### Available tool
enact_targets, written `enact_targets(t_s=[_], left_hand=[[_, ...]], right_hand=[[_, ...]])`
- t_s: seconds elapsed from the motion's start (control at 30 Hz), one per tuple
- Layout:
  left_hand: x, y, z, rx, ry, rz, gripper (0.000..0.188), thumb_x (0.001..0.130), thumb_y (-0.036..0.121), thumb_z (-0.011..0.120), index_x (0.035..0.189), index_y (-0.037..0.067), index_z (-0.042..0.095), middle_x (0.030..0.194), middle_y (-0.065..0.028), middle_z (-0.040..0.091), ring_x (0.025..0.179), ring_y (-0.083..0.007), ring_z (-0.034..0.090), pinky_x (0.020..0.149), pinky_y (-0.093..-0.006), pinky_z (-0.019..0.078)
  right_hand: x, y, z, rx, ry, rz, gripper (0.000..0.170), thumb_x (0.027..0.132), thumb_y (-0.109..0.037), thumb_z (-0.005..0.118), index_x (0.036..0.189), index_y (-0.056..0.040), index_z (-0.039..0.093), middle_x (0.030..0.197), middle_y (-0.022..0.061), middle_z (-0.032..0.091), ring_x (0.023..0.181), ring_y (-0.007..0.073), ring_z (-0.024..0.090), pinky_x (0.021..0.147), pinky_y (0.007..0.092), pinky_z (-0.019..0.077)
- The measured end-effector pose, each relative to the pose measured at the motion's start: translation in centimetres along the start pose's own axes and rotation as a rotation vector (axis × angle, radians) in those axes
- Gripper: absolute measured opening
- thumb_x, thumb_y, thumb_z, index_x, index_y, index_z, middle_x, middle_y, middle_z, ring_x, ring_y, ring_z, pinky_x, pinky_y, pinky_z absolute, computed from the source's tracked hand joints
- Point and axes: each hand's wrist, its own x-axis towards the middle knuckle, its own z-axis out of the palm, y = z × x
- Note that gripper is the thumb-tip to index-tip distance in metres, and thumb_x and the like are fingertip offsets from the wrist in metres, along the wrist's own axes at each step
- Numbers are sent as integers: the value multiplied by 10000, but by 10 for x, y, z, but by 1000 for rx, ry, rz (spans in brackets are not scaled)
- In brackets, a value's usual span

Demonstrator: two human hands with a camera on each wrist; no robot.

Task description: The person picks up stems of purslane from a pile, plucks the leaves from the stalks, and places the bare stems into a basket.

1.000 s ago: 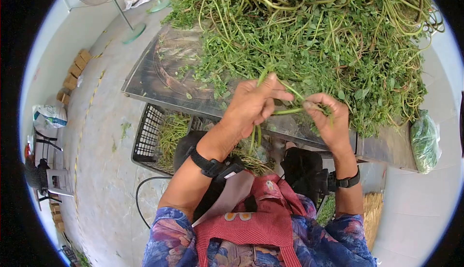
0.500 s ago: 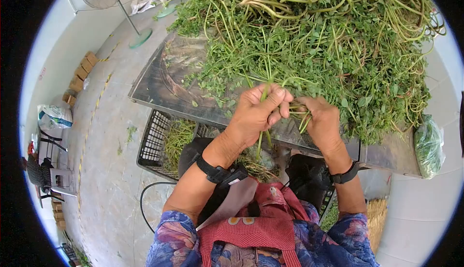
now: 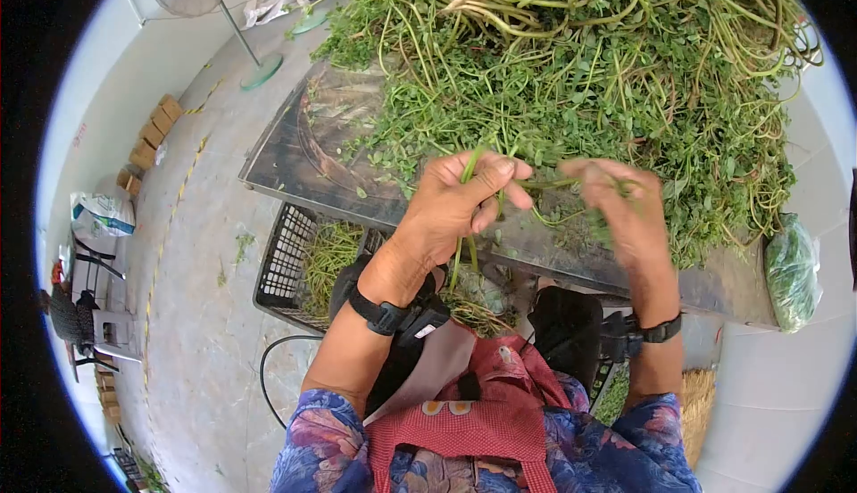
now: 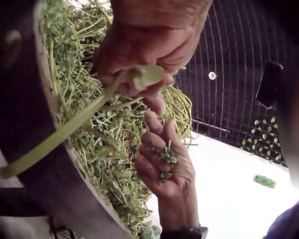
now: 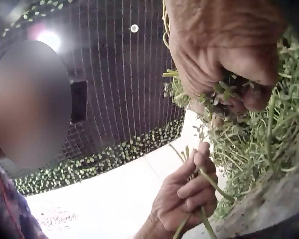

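Green stems (image 3: 457, 264), pinched in the left hand (image 3: 453, 197) over the near edge of the table (image 3: 344, 167), long axis near-to-far, lower ends toward the red apron (image 3: 455, 435); leafy sprigs (image 5: 226, 92) gripped by the curled right hand (image 3: 629, 212).

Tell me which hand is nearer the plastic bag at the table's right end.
Right. The right hand is left of the plastic bag, not touching it; the left hand is farther left, on the right hand's far side from it.
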Motion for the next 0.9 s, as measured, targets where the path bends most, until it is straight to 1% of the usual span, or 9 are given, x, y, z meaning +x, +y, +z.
enact_targets(t_s=[0.07, 0.3, 0.4, 0.47, 0.5, 0.53, 0.6, 0.8, 0.9], left_hand=[[2, -4, 0, -1, -37, -2, 234, 895, 249, 560, 934, 29, 632, 701, -68, 639, 418, -30, 356, 383, -171, 246], [4, -8, 0, 26, -72, -13, 217, 886, 241, 574, 903, 34, 635, 681, -49, 629, 420, -25, 348, 389, -170, 238], [5, -13, -3, 80, -71, 9, 202, 877, 232, 586, 886, 37, 639, 653, -40, 620, 421, -22, 345, 387, -169, 229], [4, -11, -4, 101, -57, 4, 196, 873, 224, 593, 880, 34, 640, 647, -42, 621, 418, -21, 342, 384, -170, 223], [4, -10, -4, 122, -46, 3, 189, 868, 216, 599, 873, 31, 641, 642, -43, 622, 415, -21, 338, 381, -171, 217], [5, -7, -3, 123, -48, 4, 189, 868, 216, 599, 873, 31, 641, 642, -43, 622, 415, -21, 338, 381, -171, 217], [5, -5, -3, 123, 2, -42, 191, 862, 209, 607, 868, 21, 643, 648, -53, 630, 408, -21, 329, 376, -175, 213], [5, -7, 2, 152, 28, -33, 196, 856, 212, 615, 873, 19, 646, 658, -58, 638, 403, -21, 322, 375, -182, 213], [6, -10, 4, 138, 21, -25, 192, 856, 211, 616, 866, 22, 647, 657, -56, 637, 404, -21, 321, 377, -183, 211]], right_hand=[[4, 5, 18, 230, -44, 135, 231, 842, -165, 625, 968, 27, 651, 766, 27, 645, 757, 91, 557, 704, 233, 444], [14, 11, 40, 333, -46, 47, 192, 842, -153, 627, 896, 31, 632, 770, 16, 622, 714, 84, 525, 664, 239, 433], [20, 29, 33, -11, -57, -170, 152, 846, -144, 621, 859, 7, 625, 794, 26, 620, 701, 90, 528, 675, 243, 442], [28, 40, 24, 37, 244, -61, 137, 849, -165, 621, 857, -28, 622, 798, 41, 614, 653, 95, 520, 615, 254, 444], [31, 27, 14, 413, 355, 314, 131, 856, -187, 617, 846, -57, 605, 773, 41, 596, 596, 85, 489, 497, 229, 410], [31, 25, 7, 413, 356, 313, 131, 856, -187, 617, 846, -57, 605, 773, 41, 596, 596, 85, 489, 497, 229, 410], [27, 20, -1, 924, 46, 194, 138, 852, -206, 625, 861, -74, 587, 749, 33, 576, 558, 69, 458, 412, 184, 338], [17, 13, 19, 719, -93, 300, 187, 824, -175, 651, 916, -20, 604, 827, 59, 602, 600, 86, 505, 466, 199, 403], [16, 22, 42, 323, 25, -24, 181, 798, -135, 665, 898, 12, 634, 893, 45, 639, 735, 153, 583, 682, 266, 468]])
